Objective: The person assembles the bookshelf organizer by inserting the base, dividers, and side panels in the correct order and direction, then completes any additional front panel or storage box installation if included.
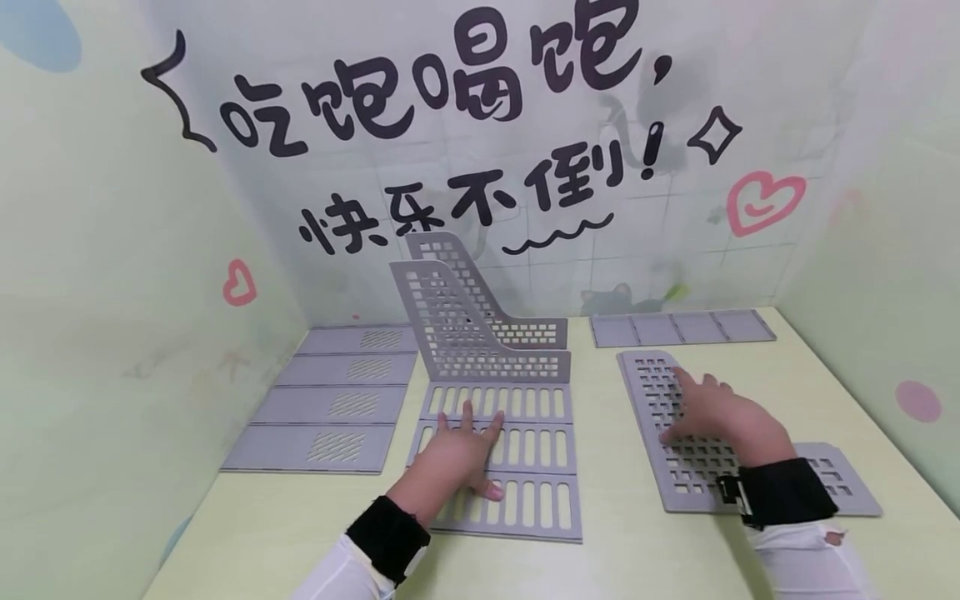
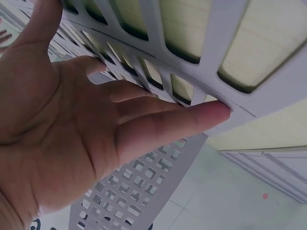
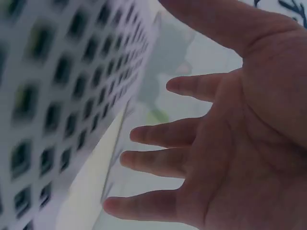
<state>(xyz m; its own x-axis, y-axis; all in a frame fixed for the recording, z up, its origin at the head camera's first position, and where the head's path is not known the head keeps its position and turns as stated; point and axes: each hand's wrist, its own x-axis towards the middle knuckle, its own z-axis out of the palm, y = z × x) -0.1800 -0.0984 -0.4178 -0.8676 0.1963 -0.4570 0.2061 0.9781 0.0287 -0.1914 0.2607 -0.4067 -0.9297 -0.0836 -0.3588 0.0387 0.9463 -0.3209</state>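
Slotted panel: three sections of this grey slotted panel [image 1: 525, 473] lie flat in the middle of the table [image 1: 615, 550].
Left hand: spread wide over the slotted panel, the left hand [image 1: 457, 458] has nearly straight fingers touching it and pinches nothing.
Gridded panel: it lies flat to the right, this gridded panel [image 1: 656, 450], with a second gridded piece [image 1: 855, 504] partly under it.
Right hand: wide, fingers spread and grasping nothing, the right hand [image 1: 723, 417] is over the gridded panel; its wrist view blurs, so contact there is hard to tell.
Step in hand: judged by the flat hands, steadying or setting the loose parts, with none gripped.
Next move: lifting either panel would likely call for fingertips curled beneath an edge.
Upright lattices: a pair of upright lattices [image 1: 504, 353] stands beyond the slotted panel, one behind the other.
Left strips: four strips [image 1: 307, 402] with slanted slits, side by side.
Far right: a long segmented strip [image 1: 660, 327] near the printed back wall [image 1: 645, 267].
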